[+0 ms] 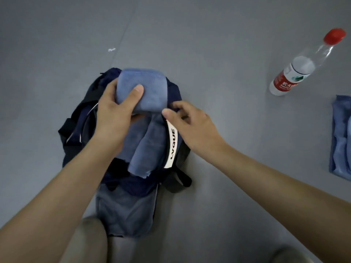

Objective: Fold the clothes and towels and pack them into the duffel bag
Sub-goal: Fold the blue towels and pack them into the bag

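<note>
Folded blue towel, a soft thick bundle, sits over the far end of a dark navy duffel bag that lies on a grey floor. It looks light and limp, so it would likely unfold if taken by one edge. The safest hold is around the whole bundle, pressing the layers together.

The left hand does just that: its fingers wrap the towel's left side and its thumb presses on top. The right hand is at the bag's rim at about 3 o'clock from the towel. Its thumb and curled fingers appear to pinch the bag's fabric just above a white label, probably to keep the opening wide.

A second blue towel droops loosely from the bag's mouth. A grey garment lies at the bag's 6 o'clock. A clear water bottle with a red cap lies at 2 o'clock, well apart. More folded blue cloth waits at 3 o'clock.
</note>
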Tool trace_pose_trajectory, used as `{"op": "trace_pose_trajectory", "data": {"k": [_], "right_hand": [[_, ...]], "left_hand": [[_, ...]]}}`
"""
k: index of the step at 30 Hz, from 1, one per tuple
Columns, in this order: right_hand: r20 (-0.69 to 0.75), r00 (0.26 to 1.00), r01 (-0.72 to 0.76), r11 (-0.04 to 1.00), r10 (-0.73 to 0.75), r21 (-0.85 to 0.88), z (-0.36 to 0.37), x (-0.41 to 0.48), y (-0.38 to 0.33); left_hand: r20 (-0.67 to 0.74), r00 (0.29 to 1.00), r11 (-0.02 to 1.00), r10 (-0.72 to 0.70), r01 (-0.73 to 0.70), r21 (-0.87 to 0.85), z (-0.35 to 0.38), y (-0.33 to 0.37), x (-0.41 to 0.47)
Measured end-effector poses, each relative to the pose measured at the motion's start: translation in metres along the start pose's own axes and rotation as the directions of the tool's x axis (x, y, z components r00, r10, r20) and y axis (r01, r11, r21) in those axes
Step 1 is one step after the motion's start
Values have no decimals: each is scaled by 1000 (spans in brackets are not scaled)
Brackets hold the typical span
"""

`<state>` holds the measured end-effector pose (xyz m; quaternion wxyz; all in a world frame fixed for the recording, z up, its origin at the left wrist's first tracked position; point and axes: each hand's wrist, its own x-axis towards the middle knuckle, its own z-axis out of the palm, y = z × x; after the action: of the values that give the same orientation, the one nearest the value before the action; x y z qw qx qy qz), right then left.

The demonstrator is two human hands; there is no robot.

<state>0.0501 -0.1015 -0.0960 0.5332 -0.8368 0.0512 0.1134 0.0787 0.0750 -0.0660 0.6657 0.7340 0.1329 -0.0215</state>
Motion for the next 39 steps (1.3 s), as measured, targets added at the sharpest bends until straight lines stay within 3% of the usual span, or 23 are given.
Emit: {"op": "trace_pose_trajectory", "data": {"k": [1,3,5,8,13,17,20,22,27,32,36,39], "right_hand": [[-11,998,62,978,-66,-201,9,1,0],[91,989,150,794,-119,-589,24,-1,3],[176,983,162,644,-42,-748,36,0,8],[180,980,80,648,89,-757,37,1,5],[44,998,8,678,35,-735,25,-8,4],[84,996,76,685,-22,-724,29,-12,11],[53,998,50,738,-19,-672,30,-7,8],[41,999,31,722,-4,-691,29,0,5],[82,995,13,711,63,-703,30,12,5],[91,979,-50,646,183,-762,33,33,11],[29,991,-55,599,129,-799,34,41,9],[16,995,-43,584,96,-810,32,49,8]], "left_hand": [[-24,1000,999,3,-2,46,-13,-2,9],[-38,999,994,0,4,110,-32,-11,20],[-17,1000,975,11,-7,221,-40,-27,22],[31,999,938,-24,12,346,-42,-45,14],[32,999,901,0,-14,433,-34,-58,2],[-65,998,946,18,4,323,-22,-61,3],[-98,990,932,97,-56,358,-12,-57,19],[-65,988,903,139,-99,419,-7,-61,34],[106,981,688,163,-190,701,2,-88,49],[150,956,221,253,-208,953,4,-87,56],[327,817,138,476,-436,889,-6,-93,47],[381,824,230,420,-502,833,-2,-95,45]]}}
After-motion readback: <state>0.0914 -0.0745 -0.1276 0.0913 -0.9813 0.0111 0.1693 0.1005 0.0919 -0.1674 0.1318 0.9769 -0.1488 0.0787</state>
